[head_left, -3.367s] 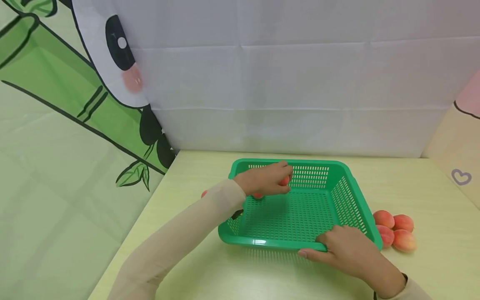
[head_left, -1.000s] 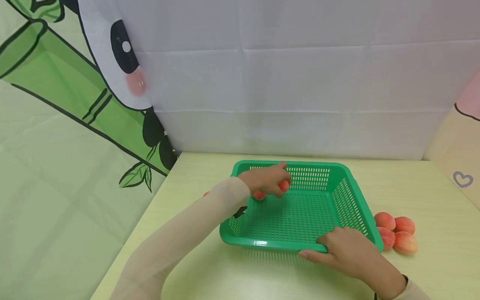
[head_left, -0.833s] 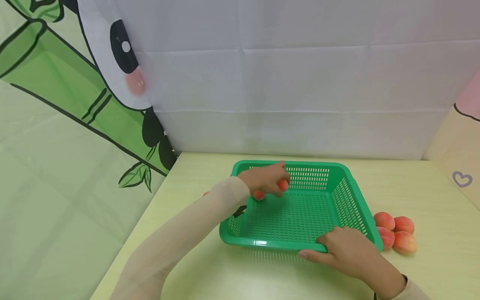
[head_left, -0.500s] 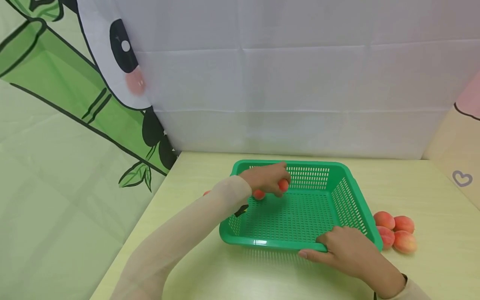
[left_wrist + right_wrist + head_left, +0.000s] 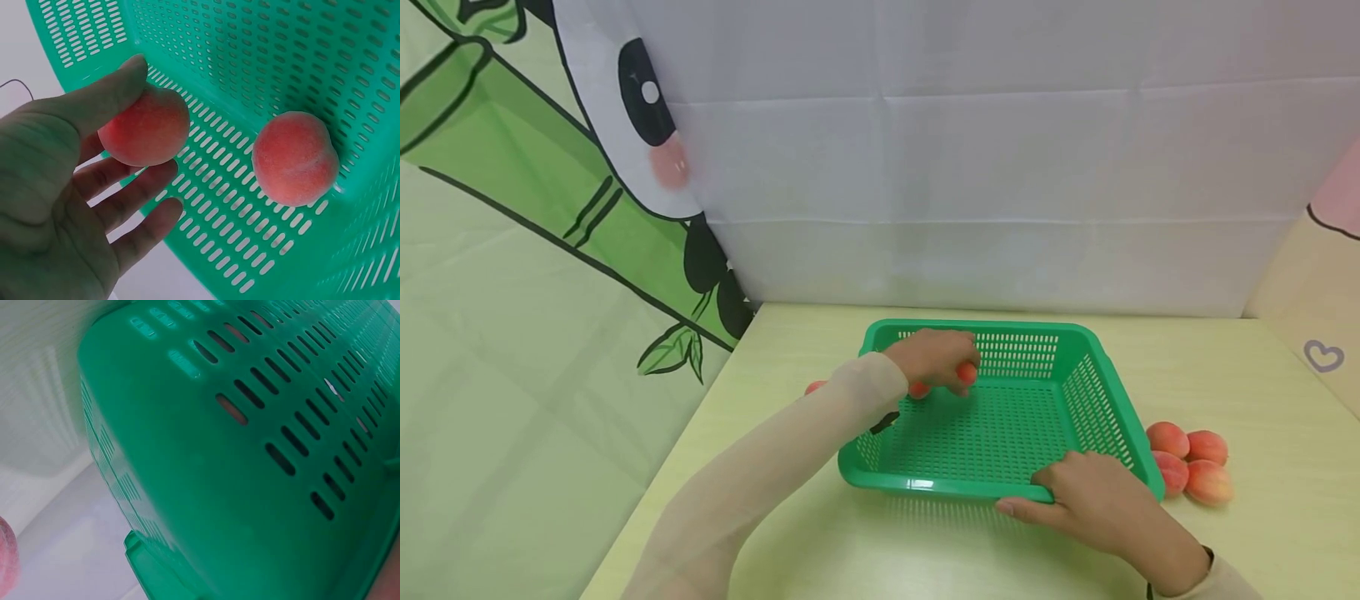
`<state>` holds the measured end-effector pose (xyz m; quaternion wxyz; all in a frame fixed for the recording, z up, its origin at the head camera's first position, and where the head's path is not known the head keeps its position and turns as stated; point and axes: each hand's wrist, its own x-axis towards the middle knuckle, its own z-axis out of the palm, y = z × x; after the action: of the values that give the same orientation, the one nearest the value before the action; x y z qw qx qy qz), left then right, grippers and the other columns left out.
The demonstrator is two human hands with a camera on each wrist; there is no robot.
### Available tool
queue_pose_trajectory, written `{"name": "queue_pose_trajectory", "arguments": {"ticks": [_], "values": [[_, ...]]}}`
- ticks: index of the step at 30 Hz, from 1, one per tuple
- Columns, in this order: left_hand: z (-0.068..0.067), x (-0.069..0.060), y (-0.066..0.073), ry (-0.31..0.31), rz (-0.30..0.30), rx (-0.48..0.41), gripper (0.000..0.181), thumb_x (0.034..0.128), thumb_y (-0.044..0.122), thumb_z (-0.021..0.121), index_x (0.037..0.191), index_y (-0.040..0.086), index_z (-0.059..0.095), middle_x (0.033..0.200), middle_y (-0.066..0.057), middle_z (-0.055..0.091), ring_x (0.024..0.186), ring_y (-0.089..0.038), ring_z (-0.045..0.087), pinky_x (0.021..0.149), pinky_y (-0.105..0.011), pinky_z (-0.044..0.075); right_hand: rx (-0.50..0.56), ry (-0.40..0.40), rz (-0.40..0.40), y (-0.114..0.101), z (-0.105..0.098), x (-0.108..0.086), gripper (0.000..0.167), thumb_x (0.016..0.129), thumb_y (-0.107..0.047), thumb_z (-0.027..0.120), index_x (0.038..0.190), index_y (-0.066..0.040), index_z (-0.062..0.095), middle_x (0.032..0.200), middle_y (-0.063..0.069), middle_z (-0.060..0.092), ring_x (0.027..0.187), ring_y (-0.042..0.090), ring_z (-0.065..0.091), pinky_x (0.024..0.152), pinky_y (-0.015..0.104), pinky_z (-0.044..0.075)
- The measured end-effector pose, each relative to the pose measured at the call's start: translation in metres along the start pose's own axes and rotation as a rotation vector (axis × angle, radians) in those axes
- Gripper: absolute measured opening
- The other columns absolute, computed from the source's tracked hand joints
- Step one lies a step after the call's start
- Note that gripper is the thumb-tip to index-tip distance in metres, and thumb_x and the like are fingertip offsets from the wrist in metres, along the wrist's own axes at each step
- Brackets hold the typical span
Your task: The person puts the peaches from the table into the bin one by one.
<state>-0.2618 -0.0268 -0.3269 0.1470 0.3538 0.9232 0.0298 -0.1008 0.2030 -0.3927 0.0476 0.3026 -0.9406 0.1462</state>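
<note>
A green perforated basket (image 5: 955,486) stands on the table. Inside its back left part, the left hand (image 5: 934,357) holds a red peach (image 5: 967,373). The left wrist view shows this peach (image 5: 147,128) between thumb and fingers of the left hand (image 5: 81,175), close to the basket's side wall. A second peach (image 5: 295,159) lies in the basket's corner, apart from the held one; the head view shows part of that peach (image 5: 918,390) under the left wrist. The right hand (image 5: 1093,504) grips the basket's front rim near the right corner, thumb outside.
Right of the basket, several peaches (image 5: 1209,482) sit together on the pale table (image 5: 805,533). Another peach (image 5: 815,387) shows left of the basket, partly behind the left sleeve. A white cloth (image 5: 985,167) hangs behind the table, and a printed green one (image 5: 512,375) at the left.
The left hand has shifted slightly, its index finger now lower against the back wall; the peach stays in its hold. The right hand keeps its grip on the rim.
</note>
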Motion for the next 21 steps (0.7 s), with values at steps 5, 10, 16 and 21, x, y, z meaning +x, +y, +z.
{"name": "queue_pose_trajectory", "arguments": {"ticks": [5,10,16,21], "values": [[0.0023,0.0010,0.0013,0.002,-0.027,-0.005,0.026,0.0963,0.030,0.084,0.119,0.021,0.075,0.127,0.006,0.063,0.096,-0.012,0.062,0.081,-0.029,0.052,0.001,-0.005,0.001,-0.0002,-0.0002,0.0002,0.060,0.098,-0.068,0.065,0.060,-0.030,0.039,0.059,-0.019,0.015,0.053,-0.003,0.019,0.051,0.021,0.020],[0.0054,0.0022,0.0000,0.003,-0.027,-0.033,0.024,0.0970,0.024,0.083,0.118,0.018,0.075,0.131,0.002,0.063,0.095,-0.013,0.061,0.080,-0.028,0.052,-0.002,-0.002,-0.004,0.0003,0.0001,0.0005,0.059,0.098,-0.068,0.065,0.060,-0.030,0.039,0.059,-0.020,0.015,0.053,-0.003,0.019,0.050,0.021,0.020],[0.0085,0.0011,0.0009,-0.009,-0.045,-0.087,0.026,0.0976,0.017,0.082,0.122,0.013,0.076,0.112,0.005,0.061,0.094,-0.015,0.059,0.079,-0.029,0.052,0.002,-0.004,-0.009,0.0007,0.0005,0.0009,0.058,0.098,-0.067,0.065,0.060,-0.031,0.040,0.060,-0.020,0.015,0.053,-0.003,0.019,0.050,0.021,0.021],[0.0102,0.0026,0.0024,-0.014,-0.057,-0.073,0.024,0.0968,0.018,0.083,0.119,0.014,0.075,0.111,0.006,0.062,0.094,-0.014,0.059,0.078,-0.028,0.052,0.008,0.006,-0.011,0.0003,0.0006,0.0004,0.059,0.099,-0.066,0.065,0.060,-0.030,0.039,0.061,-0.020,0.014,0.053,-0.003,0.018,0.050,0.021,0.020]]}}
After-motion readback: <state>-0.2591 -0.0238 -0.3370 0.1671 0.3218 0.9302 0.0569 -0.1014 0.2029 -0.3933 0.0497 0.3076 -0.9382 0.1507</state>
